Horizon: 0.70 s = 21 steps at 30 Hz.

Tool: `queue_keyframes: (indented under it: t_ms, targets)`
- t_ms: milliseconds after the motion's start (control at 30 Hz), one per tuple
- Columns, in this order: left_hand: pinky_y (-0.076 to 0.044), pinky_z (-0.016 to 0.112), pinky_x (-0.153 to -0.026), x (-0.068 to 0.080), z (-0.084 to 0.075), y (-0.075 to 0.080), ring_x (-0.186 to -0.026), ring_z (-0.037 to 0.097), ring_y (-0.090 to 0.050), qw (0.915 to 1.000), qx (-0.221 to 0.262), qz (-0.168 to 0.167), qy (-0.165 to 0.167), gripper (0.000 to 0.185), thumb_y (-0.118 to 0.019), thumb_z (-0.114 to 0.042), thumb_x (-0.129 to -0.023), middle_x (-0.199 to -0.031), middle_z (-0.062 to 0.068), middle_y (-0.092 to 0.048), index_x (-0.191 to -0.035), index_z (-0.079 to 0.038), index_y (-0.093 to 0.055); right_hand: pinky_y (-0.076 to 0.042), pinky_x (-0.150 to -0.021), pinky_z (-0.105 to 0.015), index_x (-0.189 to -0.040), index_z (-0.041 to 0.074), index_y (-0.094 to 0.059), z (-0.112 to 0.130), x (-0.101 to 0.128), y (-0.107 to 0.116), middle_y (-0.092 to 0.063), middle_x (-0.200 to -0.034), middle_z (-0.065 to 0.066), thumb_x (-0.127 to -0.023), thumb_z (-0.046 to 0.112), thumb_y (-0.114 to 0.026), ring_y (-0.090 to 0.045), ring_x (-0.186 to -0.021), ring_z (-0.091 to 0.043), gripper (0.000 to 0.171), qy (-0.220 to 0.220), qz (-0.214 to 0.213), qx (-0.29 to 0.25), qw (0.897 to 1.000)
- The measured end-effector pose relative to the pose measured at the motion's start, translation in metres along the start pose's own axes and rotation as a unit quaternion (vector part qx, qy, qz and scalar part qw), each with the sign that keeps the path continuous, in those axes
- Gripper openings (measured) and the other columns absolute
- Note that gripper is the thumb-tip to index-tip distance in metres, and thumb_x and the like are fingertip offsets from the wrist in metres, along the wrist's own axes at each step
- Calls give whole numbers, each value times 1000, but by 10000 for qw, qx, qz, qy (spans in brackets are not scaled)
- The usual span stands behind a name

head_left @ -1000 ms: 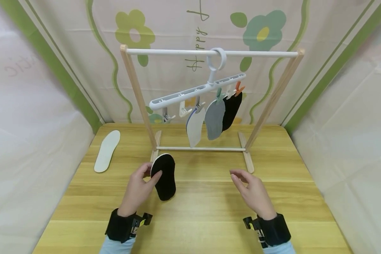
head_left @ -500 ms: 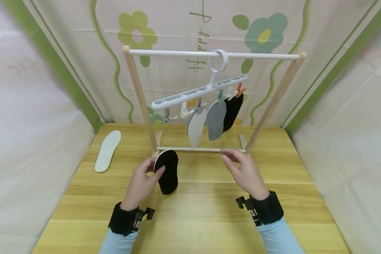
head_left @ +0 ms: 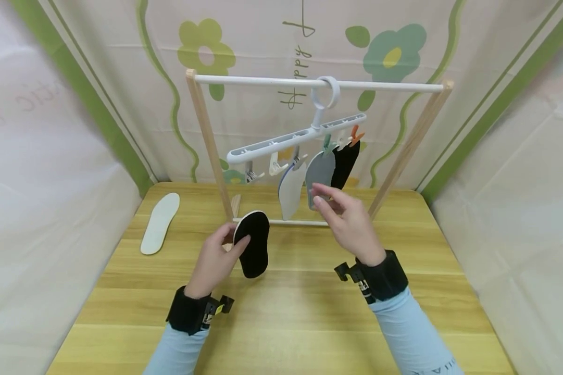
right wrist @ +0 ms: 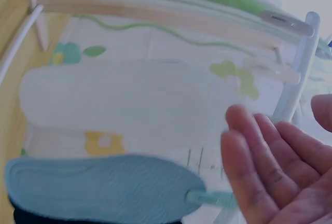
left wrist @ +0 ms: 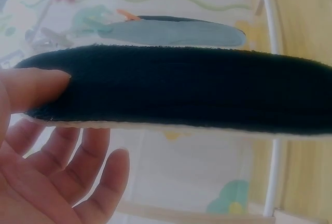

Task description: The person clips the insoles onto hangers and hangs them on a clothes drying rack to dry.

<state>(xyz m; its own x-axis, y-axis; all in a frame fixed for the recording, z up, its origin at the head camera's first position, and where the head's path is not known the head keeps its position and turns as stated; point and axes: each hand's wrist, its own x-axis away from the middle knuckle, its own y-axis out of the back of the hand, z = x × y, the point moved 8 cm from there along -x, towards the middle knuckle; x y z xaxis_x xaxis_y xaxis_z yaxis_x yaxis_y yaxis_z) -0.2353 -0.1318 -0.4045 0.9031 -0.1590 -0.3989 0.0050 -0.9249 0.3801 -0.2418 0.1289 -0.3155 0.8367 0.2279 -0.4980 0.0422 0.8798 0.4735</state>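
My left hand pinches a black insole with a pale underside, thumb on the black face, the other fingers behind. The left wrist view shows this black insole stretched across the frame. My right hand is raised in front of the clip hanger, fingers loosely bent, holding nothing. It overlaps the lower part of a grey insole hanging from a green clip. A white insole and another black insole hang either side of it. In the right wrist view, my right hand has nothing between its fingers.
A wooden stand with a white top rod carries the hanger. On its left end, a grey clip and a white clip hold nothing. A white insole lies at the table's left. Fabric walls surround the table.
My right hand has moved forward and left, up to the hanging insoles. The left hand has carried the black insole slightly forward and to the right.
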Motion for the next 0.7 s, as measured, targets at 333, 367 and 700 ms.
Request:
queue_keyframes:
  t_ms: [333, 367, 700]
  targets:
    - [-53, 34, -79, -9, -3, 1, -89, 14, -63, 10000, 0, -35, -35, 18, -71, -18, -94, -93, -3, -64, -111, -14, -66, -58, -56, -34, -143, 7, -53, 20, -35, -18, -60, -136, -7, -103, 21, -55, -69, -65, -26, 42, -72, 350, -1039, 9939]
    - [-53, 33, -78, -10, -2, 1, -89, 15, -63, 10000, 12, -26, -26, 18, -71, -18, -94, -93, -3, -65, -111, -14, -66, -57, -54, -34, -143, 7, -52, 20, -38, -19, -59, -137, -6, -103, 21, -56, -69, -63, -27, 43, -92, 367, -1074, 9935]
    - [-54, 33, -75, -17, 1, 2, -89, 17, -62, 9999, 96, -11, 34, 18, -70, -17, -94, -94, 2, -64, -111, -12, -65, -43, -39, -32, -150, 19, -44, 16, -52, -33, -52, -145, 0, -102, 37, -56, -68, -60, -27, 53, -698, 730, -1165, 9880]
